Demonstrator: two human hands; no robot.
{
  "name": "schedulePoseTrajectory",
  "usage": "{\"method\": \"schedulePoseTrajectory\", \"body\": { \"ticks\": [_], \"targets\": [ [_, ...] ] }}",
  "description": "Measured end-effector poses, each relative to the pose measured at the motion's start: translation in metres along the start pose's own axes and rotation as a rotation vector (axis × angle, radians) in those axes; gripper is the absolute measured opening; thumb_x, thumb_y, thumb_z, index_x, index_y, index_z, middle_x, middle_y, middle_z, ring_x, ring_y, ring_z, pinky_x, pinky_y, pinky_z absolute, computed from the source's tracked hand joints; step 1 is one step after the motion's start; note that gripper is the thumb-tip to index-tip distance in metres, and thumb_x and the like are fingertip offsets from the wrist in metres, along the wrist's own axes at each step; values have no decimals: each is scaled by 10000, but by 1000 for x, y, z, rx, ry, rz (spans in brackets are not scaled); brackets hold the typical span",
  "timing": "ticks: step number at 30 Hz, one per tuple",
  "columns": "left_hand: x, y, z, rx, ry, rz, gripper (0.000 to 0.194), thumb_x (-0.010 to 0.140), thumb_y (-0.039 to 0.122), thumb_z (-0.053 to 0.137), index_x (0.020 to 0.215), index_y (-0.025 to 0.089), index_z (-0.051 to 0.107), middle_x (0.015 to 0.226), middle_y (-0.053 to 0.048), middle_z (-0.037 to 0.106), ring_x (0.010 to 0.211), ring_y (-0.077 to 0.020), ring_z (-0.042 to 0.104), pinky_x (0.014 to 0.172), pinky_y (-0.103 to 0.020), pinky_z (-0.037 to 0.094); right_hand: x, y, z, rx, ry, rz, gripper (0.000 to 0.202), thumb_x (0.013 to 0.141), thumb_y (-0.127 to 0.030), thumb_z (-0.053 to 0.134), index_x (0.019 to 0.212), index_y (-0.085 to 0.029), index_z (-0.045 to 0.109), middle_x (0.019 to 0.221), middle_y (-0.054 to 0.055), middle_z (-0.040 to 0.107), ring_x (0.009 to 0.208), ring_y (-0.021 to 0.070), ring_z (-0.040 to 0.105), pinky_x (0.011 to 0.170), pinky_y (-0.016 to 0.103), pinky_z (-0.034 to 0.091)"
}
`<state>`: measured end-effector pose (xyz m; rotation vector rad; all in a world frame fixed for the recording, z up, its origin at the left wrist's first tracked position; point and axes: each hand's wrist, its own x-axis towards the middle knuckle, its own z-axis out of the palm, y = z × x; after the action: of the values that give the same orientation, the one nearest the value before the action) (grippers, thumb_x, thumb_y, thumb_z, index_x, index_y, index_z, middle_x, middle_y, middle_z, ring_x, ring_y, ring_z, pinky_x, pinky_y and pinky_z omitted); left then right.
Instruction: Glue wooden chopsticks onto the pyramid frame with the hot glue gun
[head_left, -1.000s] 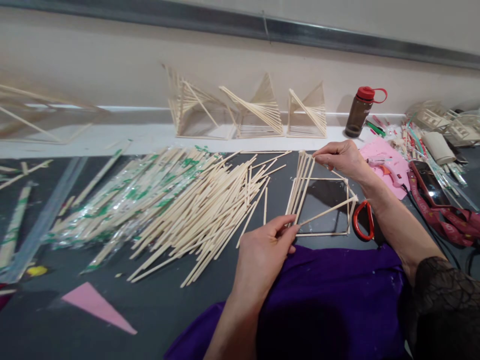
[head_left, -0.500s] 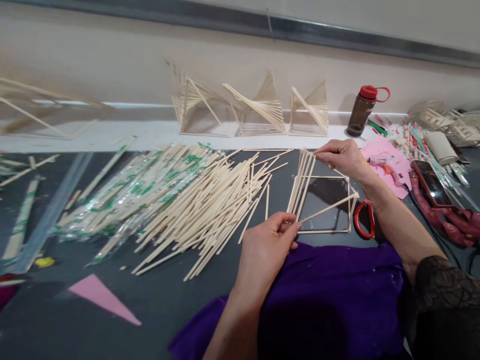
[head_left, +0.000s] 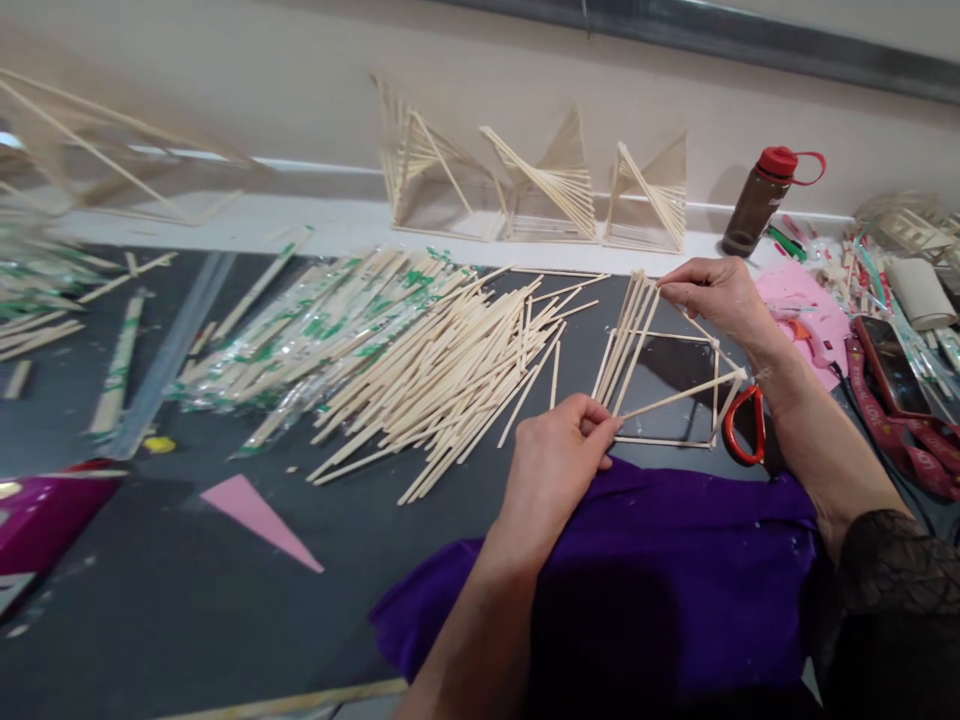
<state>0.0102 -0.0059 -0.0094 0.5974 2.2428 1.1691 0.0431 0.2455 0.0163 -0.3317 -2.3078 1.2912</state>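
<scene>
Both ends of one slanted stick (head_left: 637, 348), the outermost of the close-set row on the left side of the stick frame (head_left: 681, 396), are held by the worker. The frame, taken here as the landmark, stands on the dark table (head_left: 300, 620) just beyond the purple cloth (head_left: 697, 530). The left hand (head_left: 559, 445) pinches the stick's lower end between thumb and forefinger, at the frame's near left corner; the right hand (head_left: 716, 295) pinches its upper end between thumb and fingertips. Over the last second the grip has scarcely altered; what has changed is the outlook, for the worker's head has swung slightly left and down, bringing more of a magenta object (head_left: 52, 520), well left of the frame, into sight. The unchanged hold suggests that the work is at a steadying stage, the stick being kept in line with its row; whether its ends are fixed cannot be told beneath the fingers. Left of the frame lie loose sticks (head_left: 442, 370); beyond it stand three stick models (head_left: 540, 185); to its right, a pink glue gun (head_left: 829, 345).
</scene>
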Motion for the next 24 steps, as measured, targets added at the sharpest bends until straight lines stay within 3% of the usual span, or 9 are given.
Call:
{"method": "schedulePoseTrajectory", "body": {
  "ticks": [7, 17, 24],
  "targets": [
    [4, -7, 0, -18, -49, -3, 92, 812, 287, 610, 808, 203, 648, 681, 14, 692, 530, -128, 684, 539, -230, 508, 0, -2, 0, 25, -10, 11, 237, 742, -335, 707, 808, -123, 789, 575, 5, 588, 517, 97, 477, 514, 247, 378],
    [7, -8, -4, 133, -33, 23, 172, 811, 362, 586, 746, 220, 658, 600, -1, 692, 605, -183, 718, 550, -255, 476, 0, -1, 0, 41, -17, 3, 214, 741, -334, 707, 793, -142, 786, 558, -9, 575, 512, 90, 463, 498, 237, 355],
    [8, -7, -6, 170, -32, 23, 190, 803, 370, 574, 696, 233, 649, 522, 8, 657, 550, -186, 692, 541, -268, 450, -1, -2, 1, 38, -22, 15, 209, 746, -338, 692, 779, -152, 781, 527, -23, 542, 505, 84, 445, 500, 236, 355]
  ]
}}
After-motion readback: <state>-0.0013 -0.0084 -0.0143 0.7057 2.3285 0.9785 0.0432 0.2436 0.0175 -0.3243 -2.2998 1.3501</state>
